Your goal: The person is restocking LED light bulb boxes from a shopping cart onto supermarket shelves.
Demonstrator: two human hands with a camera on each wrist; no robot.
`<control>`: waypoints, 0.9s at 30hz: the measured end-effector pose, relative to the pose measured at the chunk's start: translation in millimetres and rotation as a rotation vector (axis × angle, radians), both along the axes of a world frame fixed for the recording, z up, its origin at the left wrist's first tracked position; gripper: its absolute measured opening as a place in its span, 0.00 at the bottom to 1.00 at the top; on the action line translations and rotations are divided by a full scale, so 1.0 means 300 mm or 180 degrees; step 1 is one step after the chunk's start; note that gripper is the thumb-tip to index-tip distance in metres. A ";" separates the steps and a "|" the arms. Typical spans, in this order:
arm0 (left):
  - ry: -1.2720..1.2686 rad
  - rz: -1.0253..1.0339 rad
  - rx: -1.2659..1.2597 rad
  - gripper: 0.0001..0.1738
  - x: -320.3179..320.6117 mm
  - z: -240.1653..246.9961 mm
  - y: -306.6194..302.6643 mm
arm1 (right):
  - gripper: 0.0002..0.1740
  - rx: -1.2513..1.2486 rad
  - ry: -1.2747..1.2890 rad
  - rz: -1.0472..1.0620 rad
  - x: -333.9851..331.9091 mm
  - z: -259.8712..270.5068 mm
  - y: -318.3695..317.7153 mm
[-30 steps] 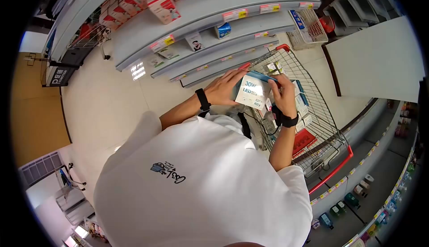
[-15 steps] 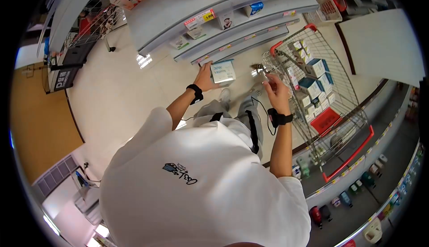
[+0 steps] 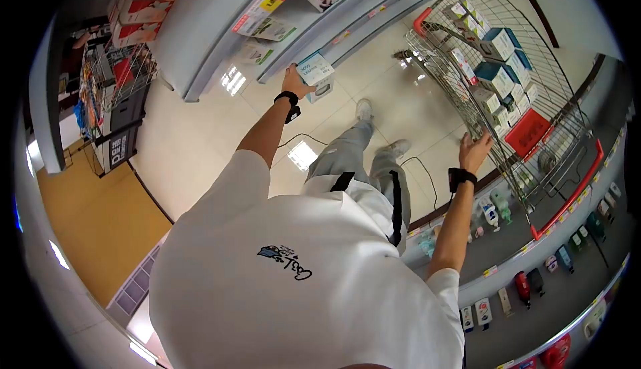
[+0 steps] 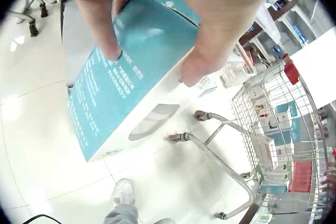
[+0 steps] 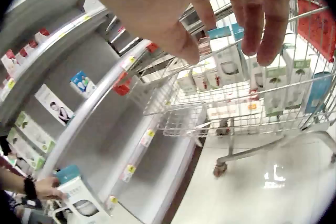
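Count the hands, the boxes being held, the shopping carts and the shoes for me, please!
Hands: 2, the left hand and the right hand
Held box: 1, in the left hand
Shopping cart: 1
Shoes: 2, the far shoe and the near shoe
Total: 6

left grip (image 3: pixel 292 79) holds 1 teal-and-white box (image 3: pixel 314 70) against the shelf (image 3: pixel 200 32) | right grip (image 3: pixel 475 150), fingers spread, at the wire side of the shopping cart (image 3: pixel 446 69), possibly touching it | stacked boxes (image 3: pixel 497 75) inside cart
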State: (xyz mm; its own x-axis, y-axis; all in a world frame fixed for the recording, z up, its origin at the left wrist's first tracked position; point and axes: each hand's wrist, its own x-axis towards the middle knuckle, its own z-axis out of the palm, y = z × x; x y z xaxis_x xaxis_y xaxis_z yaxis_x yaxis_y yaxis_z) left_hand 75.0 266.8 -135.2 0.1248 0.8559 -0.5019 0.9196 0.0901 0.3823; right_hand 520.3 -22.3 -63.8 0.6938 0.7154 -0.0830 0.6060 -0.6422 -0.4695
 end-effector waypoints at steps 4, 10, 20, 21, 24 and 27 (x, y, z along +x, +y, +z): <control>-0.0257 -0.0204 0.0160 0.63 0.074 0.003 -0.008 | 0.24 0.0100 -0.0739 -0.0140 0.138 -0.014 -0.019; -0.0659 -0.0364 0.0457 0.64 0.165 -0.021 -0.042 | 0.16 -0.0664 -0.1076 -0.0614 0.208 0.070 0.018; -0.0706 -0.0666 0.0409 0.63 0.377 0.007 -0.186 | 0.36 -0.1399 -0.1614 0.0067 0.412 0.118 -0.042; -0.0714 -0.0682 0.0433 0.63 0.407 0.010 -0.196 | 0.40 -0.1427 -0.1685 0.0262 0.436 0.107 -0.047; -0.0410 -0.0540 0.0282 0.64 0.499 0.119 -0.248 | 0.39 -0.1794 -0.0282 0.0036 0.501 0.055 -0.042; -0.0532 -0.0370 0.0474 0.64 0.531 0.056 -0.289 | 0.36 -0.1412 -0.0331 0.0076 0.547 0.000 -0.058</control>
State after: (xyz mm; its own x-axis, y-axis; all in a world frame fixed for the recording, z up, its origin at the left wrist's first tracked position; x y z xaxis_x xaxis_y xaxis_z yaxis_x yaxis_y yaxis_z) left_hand 234.3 180.1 -118.4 0.2973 0.8939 -0.3353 0.8435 -0.0814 0.5310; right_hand 684.4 -39.8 -63.8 0.6983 0.6423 -0.3159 0.6525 -0.7526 -0.0880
